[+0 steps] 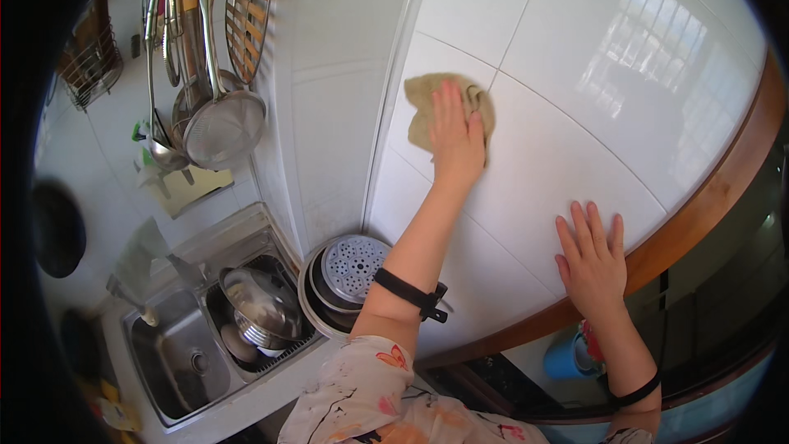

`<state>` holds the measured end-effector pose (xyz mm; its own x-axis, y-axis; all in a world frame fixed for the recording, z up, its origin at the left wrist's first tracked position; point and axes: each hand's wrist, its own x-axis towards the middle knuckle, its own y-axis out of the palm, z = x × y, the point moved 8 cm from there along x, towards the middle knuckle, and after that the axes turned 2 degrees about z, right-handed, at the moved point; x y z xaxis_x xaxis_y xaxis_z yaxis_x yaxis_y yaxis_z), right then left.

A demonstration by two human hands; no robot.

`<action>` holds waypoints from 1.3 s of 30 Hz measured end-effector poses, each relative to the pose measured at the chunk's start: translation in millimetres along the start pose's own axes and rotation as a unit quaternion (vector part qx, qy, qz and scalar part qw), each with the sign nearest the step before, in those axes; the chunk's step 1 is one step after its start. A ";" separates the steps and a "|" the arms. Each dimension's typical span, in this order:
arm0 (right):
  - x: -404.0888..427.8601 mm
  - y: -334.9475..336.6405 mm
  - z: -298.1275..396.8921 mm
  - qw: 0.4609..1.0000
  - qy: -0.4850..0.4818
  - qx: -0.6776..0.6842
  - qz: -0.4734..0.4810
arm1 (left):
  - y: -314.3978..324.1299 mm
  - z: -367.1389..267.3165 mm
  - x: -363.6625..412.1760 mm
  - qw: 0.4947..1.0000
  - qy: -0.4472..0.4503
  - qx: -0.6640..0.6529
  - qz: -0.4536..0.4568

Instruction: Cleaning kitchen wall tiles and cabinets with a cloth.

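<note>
My left hand (458, 139) lies flat on a folded tan cloth (420, 95), pinning it against the white tiled wall (530, 154). Its thumb rests on the cloth's right side, where the fabric is bunched. Lower and to the right, my right hand (593, 265) has its palm against the same tiles, fingers spread and holding nothing. The heel of that hand is by the wall's brown wooden edge trim (672, 259). Black straps go round both forearms.
Left of the tiles stand a metal double sink (179, 351), a drying basket with metal bowls (262, 302), and stacked pans under a perforated steamer plate (356, 266). Strainers (225, 129) and ladles hang above. Beyond the trim is a blue bucket (561, 357).
</note>
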<state>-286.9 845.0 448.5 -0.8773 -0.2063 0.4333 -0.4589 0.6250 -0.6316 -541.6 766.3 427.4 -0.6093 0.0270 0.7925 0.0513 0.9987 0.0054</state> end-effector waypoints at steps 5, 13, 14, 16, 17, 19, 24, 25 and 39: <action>4.8 5.3 2.2 0.999 -0.007 -0.034 -0.024 | -10.5 47.5 -54.5 0.996 -0.078 0.036 -0.015; 5.3 -0.9 4.1 0.998 -0.004 -0.001 -0.057 | -20.9 -4.3 2.5 0.994 -0.005 0.104 0.045; 4.8 -3.0 3.4 0.998 -0.003 -0.003 -0.058 | -20.0 -1.3 2.9 0.997 -0.009 0.075 0.031; 4.0 -2.4 1.0 0.998 -0.001 -0.008 -0.059 | -2.4 -3.0 -30.3 0.995 0.000 0.088 0.043; 3.6 -1.9 0.5 0.998 0.001 -0.009 -0.060 | 2.0 -7.6 -41.7 0.993 0.004 0.103 0.055; 3.5 -2.0 0.4 0.998 -0.005 -0.005 -0.069 | -0.4 -4.7 -32.7 0.995 0.014 0.096 0.035; 7.7 -2.9 3.1 0.997 -0.004 -0.010 -0.081 | -25.7 3.3 4.5 0.998 -0.014 0.065 0.008; 8.5 -3.3 2.2 0.996 -0.003 -0.012 -0.086 | -22.9 0.8 1.8 0.998 0.004 0.061 0.011; -1.2 -6.3 1.4 0.995 -0.002 -0.001 -0.098 | -19.0 -31.9 94.4 0.994 -0.021 0.099 -0.030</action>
<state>-283.2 840.3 451.0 -0.7715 -0.3268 0.5459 -0.6209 0.5741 -0.5338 -574.9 748.5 521.6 -0.6397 -0.0358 0.7678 -0.1401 0.9876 -0.0708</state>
